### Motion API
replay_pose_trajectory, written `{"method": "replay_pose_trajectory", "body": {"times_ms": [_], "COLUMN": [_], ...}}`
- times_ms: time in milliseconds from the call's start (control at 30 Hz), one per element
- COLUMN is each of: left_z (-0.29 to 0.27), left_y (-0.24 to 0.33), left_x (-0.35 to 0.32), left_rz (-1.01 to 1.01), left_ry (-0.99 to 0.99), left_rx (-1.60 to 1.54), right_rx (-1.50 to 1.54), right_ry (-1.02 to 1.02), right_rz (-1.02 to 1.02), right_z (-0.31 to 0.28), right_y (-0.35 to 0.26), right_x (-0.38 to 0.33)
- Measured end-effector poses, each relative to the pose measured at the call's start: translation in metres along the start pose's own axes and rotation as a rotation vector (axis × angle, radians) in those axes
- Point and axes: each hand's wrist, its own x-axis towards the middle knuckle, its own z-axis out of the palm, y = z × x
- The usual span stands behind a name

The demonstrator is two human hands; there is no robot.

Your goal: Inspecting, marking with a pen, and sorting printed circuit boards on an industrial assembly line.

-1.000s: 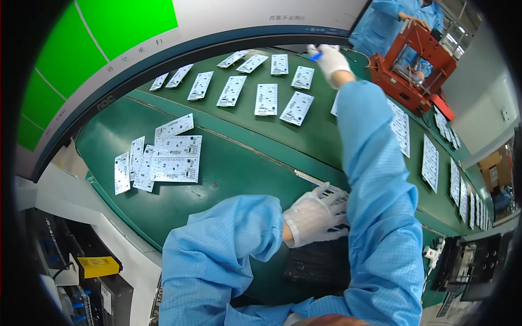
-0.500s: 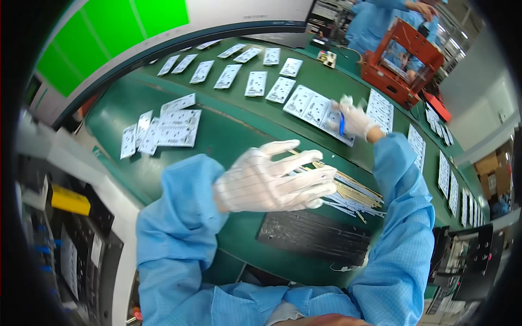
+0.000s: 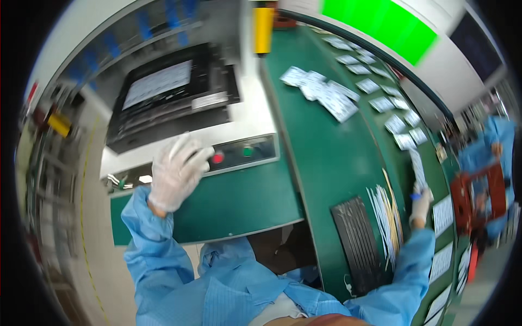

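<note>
My left hand (image 3: 176, 176), in a white striped glove, hovers at the front of a machine with its fingers apart and nothing in them. The fingertips are close to a red button (image 3: 218, 158) on the control panel (image 3: 234, 152); whether they touch it, I cannot tell. A green button (image 3: 248, 151) lies to its right. My gloved right hand (image 3: 422, 206) is stretched out across the green bench, blurred, closed around a small blue object (image 3: 416, 196). It is at the near end of a white printed board panel (image 3: 417, 165).
Inside the machine, a black fixture (image 3: 163, 117) bears a white panel (image 3: 157, 84). Between my arms lie a black grooved plate (image 3: 356, 239) and thin strips (image 3: 387, 217). White boards (image 3: 329, 95) are spread over the bench. Beyond it, another person works by a red frame (image 3: 478, 195).
My view has swung left towards the machine. My left hand has gone from above the thin strips to the control panel. The right hand stays by the white board panel with the blue object.
</note>
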Motion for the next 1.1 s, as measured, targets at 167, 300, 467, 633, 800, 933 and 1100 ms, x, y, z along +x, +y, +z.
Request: {"method": "replay_pose_trajectory", "body": {"times_ms": [167,300,467,633,800,933,1100], "left_z": [0.004,0.019,0.042,0.050,0.014,-0.053,-0.075], "left_y": [-0.132,-0.217,-0.250,-0.263,-0.248,-0.196,-0.119], "left_x": [-0.038,0.005,0.042,0.041,0.043,-0.023,-0.132], "left_rz": [-0.444,-0.599,-0.447,-0.166,-0.173,0.036,-0.108], "left_ry": [0.091,-0.109,-0.442,-0.358,-0.248,0.139,-0.206], "left_rx": [0.105,0.107,0.293,0.031,0.240,-0.016,-0.170], "right_rx": [-0.240,0.749,0.409,0.735,0.988,0.271,0.101], "right_ry": [0.156,-0.078,-0.026,-0.117,-0.457,-0.291,-0.374], "right_rz": [-0.223,0.093,-0.148,0.017,-0.007,-1.024,-1.472], "right_z": [-0.034,-0.057,-0.045,-0.019,0.028,0.067,0.138], "right_y": [0.016,-0.043,-0.140,-0.207,-0.283,-0.354,-0.464], "right_x": [-0.006,-0.075,-0.196,-0.240,-0.246,-0.245,-0.240]}}
